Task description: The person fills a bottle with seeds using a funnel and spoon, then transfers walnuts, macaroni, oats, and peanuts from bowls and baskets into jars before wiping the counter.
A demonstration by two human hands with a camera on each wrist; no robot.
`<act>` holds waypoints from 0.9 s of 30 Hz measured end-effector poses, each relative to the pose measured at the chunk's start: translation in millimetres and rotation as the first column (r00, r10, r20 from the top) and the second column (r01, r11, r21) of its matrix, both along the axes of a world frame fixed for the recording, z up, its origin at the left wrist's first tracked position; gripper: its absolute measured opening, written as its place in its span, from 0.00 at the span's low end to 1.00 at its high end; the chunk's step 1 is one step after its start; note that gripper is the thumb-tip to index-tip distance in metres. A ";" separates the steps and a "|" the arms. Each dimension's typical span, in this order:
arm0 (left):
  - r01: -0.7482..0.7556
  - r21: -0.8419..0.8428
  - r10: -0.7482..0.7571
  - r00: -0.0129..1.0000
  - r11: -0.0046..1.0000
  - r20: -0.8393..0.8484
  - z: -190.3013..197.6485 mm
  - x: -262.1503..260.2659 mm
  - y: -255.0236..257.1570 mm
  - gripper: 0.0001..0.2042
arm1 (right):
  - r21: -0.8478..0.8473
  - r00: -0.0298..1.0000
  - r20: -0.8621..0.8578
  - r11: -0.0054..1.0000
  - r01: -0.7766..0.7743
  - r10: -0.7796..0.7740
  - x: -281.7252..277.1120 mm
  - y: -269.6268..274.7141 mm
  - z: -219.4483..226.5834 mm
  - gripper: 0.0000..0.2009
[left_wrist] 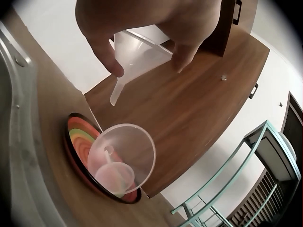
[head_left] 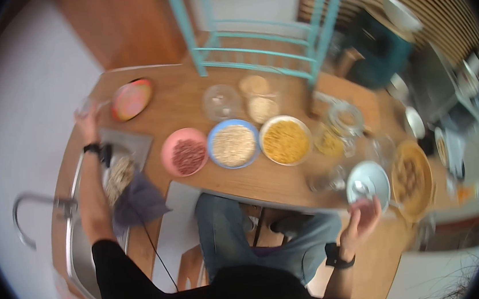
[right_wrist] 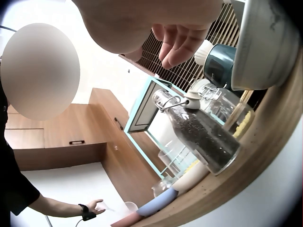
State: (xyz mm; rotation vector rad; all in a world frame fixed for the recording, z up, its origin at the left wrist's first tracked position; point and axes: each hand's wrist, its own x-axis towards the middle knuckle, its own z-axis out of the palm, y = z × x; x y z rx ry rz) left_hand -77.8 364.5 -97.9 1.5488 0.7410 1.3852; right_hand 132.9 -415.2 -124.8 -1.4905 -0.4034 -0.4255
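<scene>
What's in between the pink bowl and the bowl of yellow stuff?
A blue bowl, with pale bits in it. The head view shows that.

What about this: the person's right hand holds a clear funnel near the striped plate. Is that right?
Not quite: it is the left hand that holds the clear funnel near the striped plate, as the left wrist view shows.
</scene>
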 end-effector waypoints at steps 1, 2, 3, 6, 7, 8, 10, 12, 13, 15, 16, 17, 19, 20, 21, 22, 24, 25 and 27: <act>0.021 0.035 -0.016 0.991 0.999 -0.131 -14.8 -2.1 22.6 0.46 | -0.007 0.998 -0.059 0.999 0.037 -0.038 -1.0 -1.5 1.2 0.27; 0.012 -0.034 -0.016 0.993 0.999 -0.117 -19.9 10.3 20.3 0.40 | -0.030 0.995 -0.077 0.997 0.067 -0.069 -1.9 -2.3 0.8 0.27; 0.003 -0.103 -0.013 0.995 0.995 -0.102 -24.8 22.6 16.9 0.34 | -0.050 0.992 -0.092 0.995 0.086 -0.091 0.2 -2.1 -0.7 0.26; 0.071 -0.140 -0.108 0.955 0.988 -0.277 -55.8 30.6 44.6 0.34 | -0.105 0.992 -0.101 0.993 0.060 -0.071 4.2 2.0 0.9 0.27; 0.095 -0.160 -0.135 0.956 0.982 -0.261 -60.2 37.6 41.5 0.35 | -0.159 0.991 -0.113 0.986 0.053 -0.071 5.6 6.9 6.9 0.27; 0.113 -0.178 -0.156 0.956 0.977 -0.248 -64.5 42.3 40.4 0.36 | -0.183 0.992 -0.113 0.983 0.031 -0.052 6.8 13.0 12.3 0.28; 0.087 -0.168 -0.135 0.944 0.982 -0.301 -61.7 47.3 33.3 0.37 | -0.243 0.996 -0.062 0.969 0.048 -0.065 8.3 14.4 9.5 0.28; 0.004 -0.100 -0.046 0.907 0.995 -0.418 -50.3 48.4 7.1 0.39 | -0.343 0.998 -0.041 0.939 0.030 -0.047 15.2 26.2 16.6 0.29; 0.044 -0.105 -0.085 0.904 0.994 -0.420 -49.2 49.3 2.2 0.41 | -0.406 0.999 -0.008 0.913 0.044 -0.052 17.7 28.9 19.8 0.30; 0.119 -0.106 -0.153 0.890 0.987 -0.429 -42.2 49.2 -6.9 0.44 | -0.519 0.997 0.056 0.852 0.074 -0.053 22.4 34.5 24.1 0.31; 0.057 -0.134 -0.116 0.862 0.989 -0.494 -39.2 47.3 -7.3 0.44 | -0.541 0.997 0.053 0.838 0.077 -0.057 23.5 37.2 25.6 0.32; -0.005 -0.156 -0.083 0.826 0.988 -0.557 -38.2 46.6 -3.1 0.45 | -0.501 0.998 0.014 0.864 0.053 -0.053 24.2 38.0 22.8 0.32; -0.094 -0.041 0.045 0.760 0.995 -0.648 -35.5 45.7 8.0 0.44 | -0.415 0.997 -0.063 0.910 0.008 -0.038 24.9 35.6 11.7 0.33; -0.120 0.089 0.149 0.732 0.989 -0.665 -33.3 44.4 13.5 0.44 | -0.442 0.995 -0.085 0.897 0.000 -0.042 24.7 32.1 8.2 0.31; -0.143 0.218 0.254 0.700 0.966 -0.667 -30.6 40.1 18.6 0.43 | -0.430 0.995 -0.095 0.903 -0.010 -0.034 24.7 29.5 6.6 0.30; -0.192 0.401 0.409 0.709 0.896 -0.575 -13.6 44.3 -1.7 0.36 | -0.418 0.994 -0.104 0.908 -0.021 -0.025 24.3 28.0 5.2 0.30; -0.195 0.446 0.372 0.858 0.874 -0.355 44.8 75.4 -113.0 0.30 | -0.412 0.995 -0.099 0.911 -0.024 -0.018 22.9 25.9 8.3 0.27; -0.136 0.486 0.322 0.890 0.863 -0.323 67.1 89.6 -156.9 0.27 | -0.375 0.993 -0.117 0.926 -0.035 -0.010 22.9 24.3 8.1 0.26; 0.035 0.491 0.117 0.954 0.871 -0.277 96.7 113.7 -250.6 0.22 | -0.306 0.989 -0.147 0.950 -0.059 0.014 23.4 20.6 8.9 0.25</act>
